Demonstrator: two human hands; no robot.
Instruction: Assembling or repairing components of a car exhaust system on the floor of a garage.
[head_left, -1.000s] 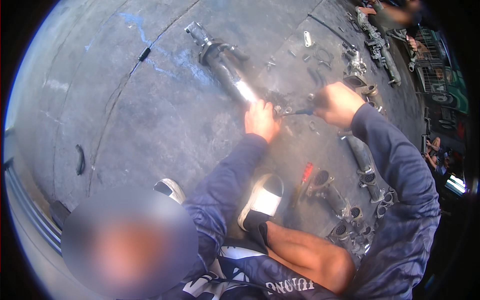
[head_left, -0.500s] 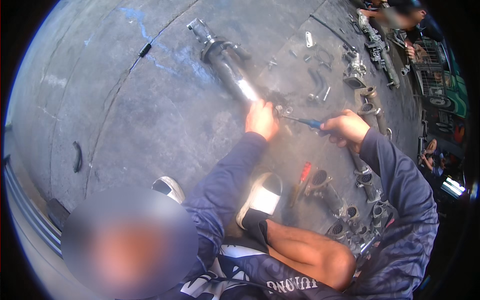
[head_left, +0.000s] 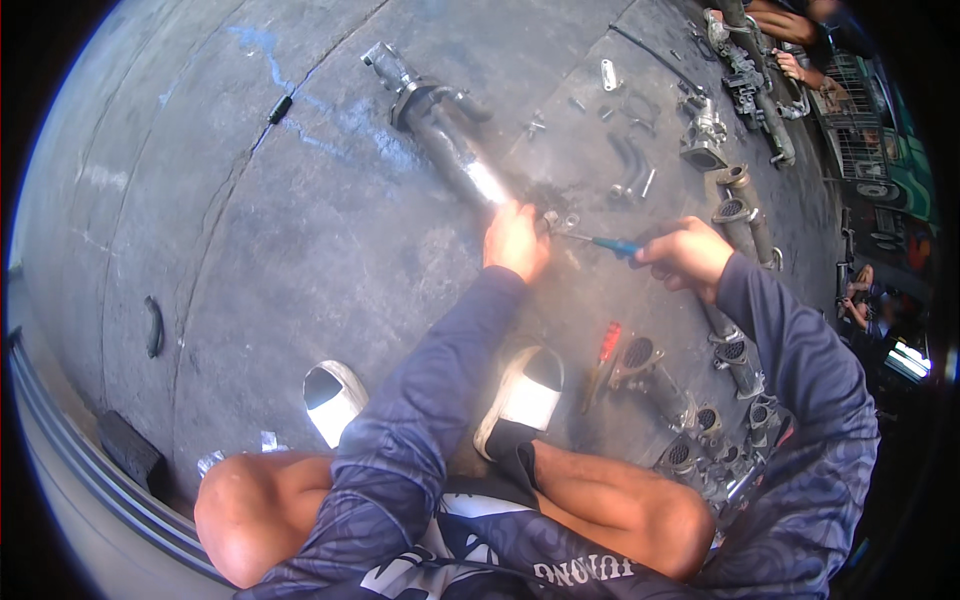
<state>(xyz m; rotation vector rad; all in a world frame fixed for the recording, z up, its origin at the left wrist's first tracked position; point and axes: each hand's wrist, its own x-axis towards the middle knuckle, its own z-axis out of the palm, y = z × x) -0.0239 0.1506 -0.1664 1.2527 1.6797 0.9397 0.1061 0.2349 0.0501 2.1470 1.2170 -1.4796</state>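
Note:
A shiny metal tube-shaped engine part [head_left: 455,155] lies on the concrete, with a flange and a curved pipe toward its far end. My left hand [head_left: 515,243] is closed round its near end. From the right, my right hand [head_left: 685,256] grips a screwdriver [head_left: 617,245] by its blue handle. The shaft points left at a small metal fitting [head_left: 551,222] beside my left fingers. Whether the tip touches the fitting is too small to tell.
Curved pipes [head_left: 628,165] and small parts lie beyond my hands. Similar coolers and housings [head_left: 735,212] line the right side. A red-handled tool [head_left: 608,345] lies near my shoe [head_left: 522,400]. A black hose piece [head_left: 154,327] is at left; another person's hand [head_left: 790,66] works far right.
The view has shifted slightly, and my left knee and shoe now show where a blurred patch was. Both hands keep their grips. Another person's hand at the far right has moved.

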